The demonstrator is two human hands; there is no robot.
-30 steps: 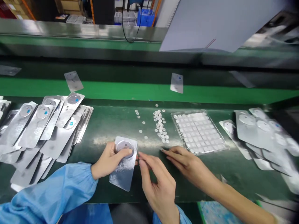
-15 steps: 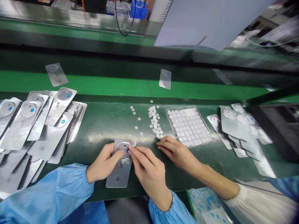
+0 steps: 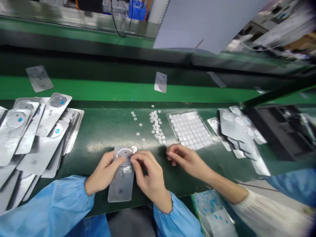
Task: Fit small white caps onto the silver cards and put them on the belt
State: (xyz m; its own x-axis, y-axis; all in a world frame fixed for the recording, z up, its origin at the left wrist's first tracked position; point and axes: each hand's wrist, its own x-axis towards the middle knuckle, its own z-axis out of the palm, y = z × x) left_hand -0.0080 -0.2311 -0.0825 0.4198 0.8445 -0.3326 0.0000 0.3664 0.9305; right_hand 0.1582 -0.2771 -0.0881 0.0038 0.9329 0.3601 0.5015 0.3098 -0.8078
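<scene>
A flat silvery card [image 3: 120, 189] with an octagonal recess near its top lies on the dark green bench. My left hand [image 3: 105, 171] pinches its upper left side, thumb on the recess edge. At the recess's right edge, the thumb and fingertips of my right hand [image 3: 149, 176] are pressed together; what they hold is too small to make out. A small whitish piece [image 3: 133, 149] sits at the card's top right corner. Beyond the card, small white discs [image 3: 156, 126] lie scattered, beside a clear tray of white discs [image 3: 191, 130].
Overlapping silvery cards [image 3: 37, 158] are piled at the left, and more cards [image 3: 232, 128] at the right beside a black box [image 3: 278, 131]. Another person's hand [image 3: 190, 161] is right of mine. Single cards [image 3: 161, 82] lie on the green strip behind. A blue-specked bag [image 3: 212, 210] is below.
The view has shifted, moving most things left. The blue spot at the recess under my right fingertips no longer shows. The other person's fingers have curled.
</scene>
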